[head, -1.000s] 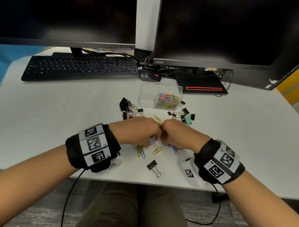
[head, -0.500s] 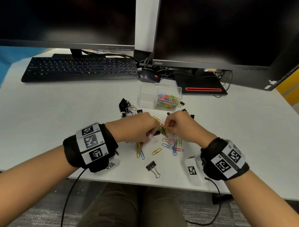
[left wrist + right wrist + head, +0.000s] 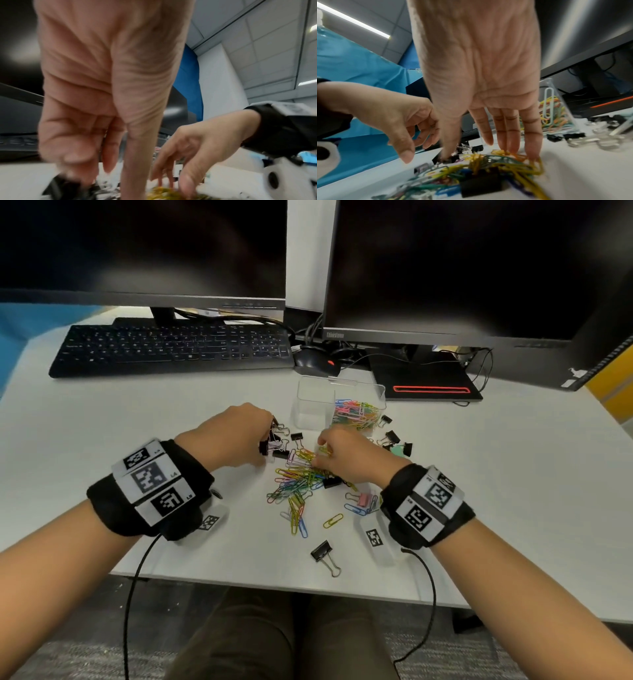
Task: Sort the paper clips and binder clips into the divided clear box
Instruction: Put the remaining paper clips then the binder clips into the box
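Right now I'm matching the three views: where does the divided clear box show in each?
Head: clear box at centre, beyond both hands, before the monitors.
Left wrist: not visible.
Right wrist: right of the fingers, coloured paper clips inside.
Shared landmark: loose paper-clip pile under the right hand.

White tabletop carries two dark monitors, a black keyboard and mouse; grey carpet below.

Divided box behind paper clip pile, binder clips left of pile, keyboard far back
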Demonstrator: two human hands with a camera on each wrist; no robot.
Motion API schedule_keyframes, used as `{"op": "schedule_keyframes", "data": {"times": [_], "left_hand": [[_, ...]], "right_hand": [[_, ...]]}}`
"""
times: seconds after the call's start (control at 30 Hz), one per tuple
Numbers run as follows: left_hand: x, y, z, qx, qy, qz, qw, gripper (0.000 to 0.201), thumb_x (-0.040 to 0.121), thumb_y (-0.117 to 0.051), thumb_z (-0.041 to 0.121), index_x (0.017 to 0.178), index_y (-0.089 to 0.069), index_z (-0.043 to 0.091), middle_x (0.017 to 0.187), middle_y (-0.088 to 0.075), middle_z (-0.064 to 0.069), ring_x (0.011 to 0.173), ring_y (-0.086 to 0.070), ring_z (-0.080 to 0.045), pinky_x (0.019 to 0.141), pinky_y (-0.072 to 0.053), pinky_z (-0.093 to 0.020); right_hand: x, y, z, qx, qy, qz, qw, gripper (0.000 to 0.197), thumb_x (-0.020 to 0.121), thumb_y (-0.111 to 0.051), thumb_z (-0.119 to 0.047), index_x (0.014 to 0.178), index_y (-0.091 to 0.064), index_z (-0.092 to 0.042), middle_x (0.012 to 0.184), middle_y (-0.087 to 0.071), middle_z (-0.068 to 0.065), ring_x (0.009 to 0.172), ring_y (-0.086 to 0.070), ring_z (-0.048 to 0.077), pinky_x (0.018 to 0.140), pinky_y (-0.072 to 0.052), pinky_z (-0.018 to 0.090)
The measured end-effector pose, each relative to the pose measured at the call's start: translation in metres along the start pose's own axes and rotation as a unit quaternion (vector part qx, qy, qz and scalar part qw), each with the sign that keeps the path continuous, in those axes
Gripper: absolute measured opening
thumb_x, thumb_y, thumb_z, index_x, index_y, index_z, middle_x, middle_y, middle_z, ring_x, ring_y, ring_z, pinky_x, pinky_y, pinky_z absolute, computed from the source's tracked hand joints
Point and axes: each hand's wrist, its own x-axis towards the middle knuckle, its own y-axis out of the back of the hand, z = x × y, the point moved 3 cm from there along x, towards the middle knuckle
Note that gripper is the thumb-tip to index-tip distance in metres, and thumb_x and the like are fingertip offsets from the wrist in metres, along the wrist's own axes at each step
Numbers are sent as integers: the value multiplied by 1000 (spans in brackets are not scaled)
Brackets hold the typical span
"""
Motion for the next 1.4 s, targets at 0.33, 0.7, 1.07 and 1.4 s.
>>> {"op": "schedule_keyframes", "data": {"times": [0.33,0.7,1.07,1.4], "left_hand": [[-17,-29,34,-107,-89,-142,980,27,68,-81,16,85,-64,4,76,-72,-11,56,-64,-18,50,-49,-20],[-20,-19,29,23,-97,-33,995,52,81,-63,49,124,-52,22,111,-40,-2,109,-37,-21,82,-43,-35],[-21,-38,36,71,-130,-85,985,84,76,-48,74,146,-23,33,112,-27,-2,107,-23,-22,89,-31,-34],[-17,-14,26,-1,-95,42,995,77,77,-55,67,142,-35,30,119,-29,0,110,-26,-19,91,-29,-31]], "right_hand": [[-3,-10,-30,-40,94,-50,994,51,69,-80,-35,109,-58,-13,98,-44,3,93,-46,21,74,-40,32],[-6,2,-1,53,56,37,996,21,80,-71,-5,100,-73,-6,100,-72,9,80,-58,12,71,-44,19],[-17,27,32,237,-1,157,959,20,69,-79,-1,88,-77,-4,82,-72,9,73,-62,18,68,-52,23],[-23,69,47,304,-1,223,926,22,70,-78,1,91,-75,-2,80,-72,4,61,-65,1,57,-49,14]]}}
